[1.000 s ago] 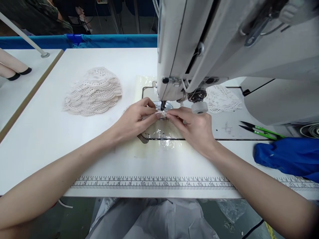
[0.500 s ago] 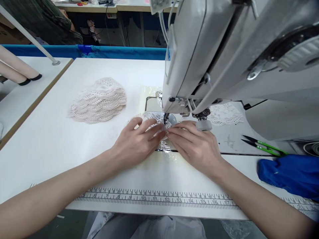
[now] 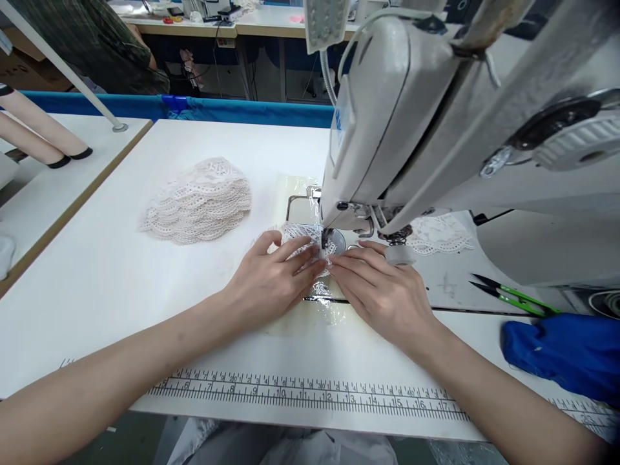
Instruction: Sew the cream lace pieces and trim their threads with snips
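Observation:
A small white lace piece (image 3: pixel 299 231) lies under the presser foot of a sewing machine (image 3: pixel 372 129). My left hand (image 3: pixel 274 274) rests on its left and front part, fingers bent and pressed onto the lace. From the right, my right hand (image 3: pixel 382 284) pinches the lace edge just in front of the foot, its fingers close together. The fingertips of both hands nearly meet there. A stack of lace pieces (image 3: pixel 201 201) lies to the left on the white table, and more lace (image 3: pixel 438 234) lies behind and right of my right hand.
Green-handled snips (image 3: pixel 516 296) and a blue cloth (image 3: pixel 564 355) lie at the right. A printed ruler (image 3: pixel 310 394) runs along the front edge. Beige padded rods (image 3: pixel 36 132) and a white pole (image 3: pixel 62 64) stand at the left. A person's sleeve (image 3: pixel 92 45) shows behind.
The whole view has shifted slightly, with things sitting a little lower in the picture. Both hands keep nearly the same place at the lace by the presser foot.

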Demonstrator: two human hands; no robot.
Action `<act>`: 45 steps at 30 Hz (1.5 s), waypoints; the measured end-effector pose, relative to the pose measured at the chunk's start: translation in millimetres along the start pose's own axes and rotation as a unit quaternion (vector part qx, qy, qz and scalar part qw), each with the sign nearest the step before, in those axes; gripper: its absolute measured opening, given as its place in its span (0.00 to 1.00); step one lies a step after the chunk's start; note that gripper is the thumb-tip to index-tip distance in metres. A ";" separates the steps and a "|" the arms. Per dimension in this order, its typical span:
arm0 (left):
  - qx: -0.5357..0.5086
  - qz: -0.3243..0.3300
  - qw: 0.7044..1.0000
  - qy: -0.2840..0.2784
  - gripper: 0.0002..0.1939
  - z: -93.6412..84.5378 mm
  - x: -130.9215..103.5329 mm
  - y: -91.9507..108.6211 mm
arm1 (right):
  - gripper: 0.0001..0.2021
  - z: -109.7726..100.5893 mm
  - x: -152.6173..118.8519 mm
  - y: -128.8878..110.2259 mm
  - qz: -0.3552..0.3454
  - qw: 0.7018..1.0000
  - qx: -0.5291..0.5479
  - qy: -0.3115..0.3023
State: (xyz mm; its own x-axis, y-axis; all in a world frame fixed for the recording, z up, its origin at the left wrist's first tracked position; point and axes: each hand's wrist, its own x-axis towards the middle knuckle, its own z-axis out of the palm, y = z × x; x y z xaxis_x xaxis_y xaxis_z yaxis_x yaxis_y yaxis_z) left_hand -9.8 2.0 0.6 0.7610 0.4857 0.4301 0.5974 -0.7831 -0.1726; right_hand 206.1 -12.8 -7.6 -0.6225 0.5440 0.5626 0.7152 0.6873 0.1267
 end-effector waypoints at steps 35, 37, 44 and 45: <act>-0.039 0.002 0.999 0.006 0.14 -0.8 -5.9 6.3 | 0.17 -1.2 -3.1 -1.3 0.026 0.998 -0.042 -0.038; -0.031 0.005 0.999 0.007 0.14 -1.2 -5.2 6.0 | 0.16 -0.3 -2.9 -2.5 0.022 0.998 -0.046 -0.043; -0.015 0.002 1.000 -0.003 0.15 -1.1 -5.0 4.8 | 0.15 0.2 -2.3 -1.7 0.013 0.997 -0.058 -0.039; -0.015 0.001 1.000 -0.004 0.15 -1.1 -4.8 4.6 | 0.15 0.4 -2.4 -1.6 0.013 0.997 -0.059 -0.038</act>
State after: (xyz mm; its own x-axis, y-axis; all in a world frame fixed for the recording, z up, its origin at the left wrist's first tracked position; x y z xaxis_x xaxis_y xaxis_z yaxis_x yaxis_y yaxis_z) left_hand -11.0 -4.4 -1.3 0.7647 0.4864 0.4228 0.5876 -0.7956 -0.1475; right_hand 206.2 -15.0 -9.5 -0.6222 0.5989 0.5041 0.7611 0.6136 0.2104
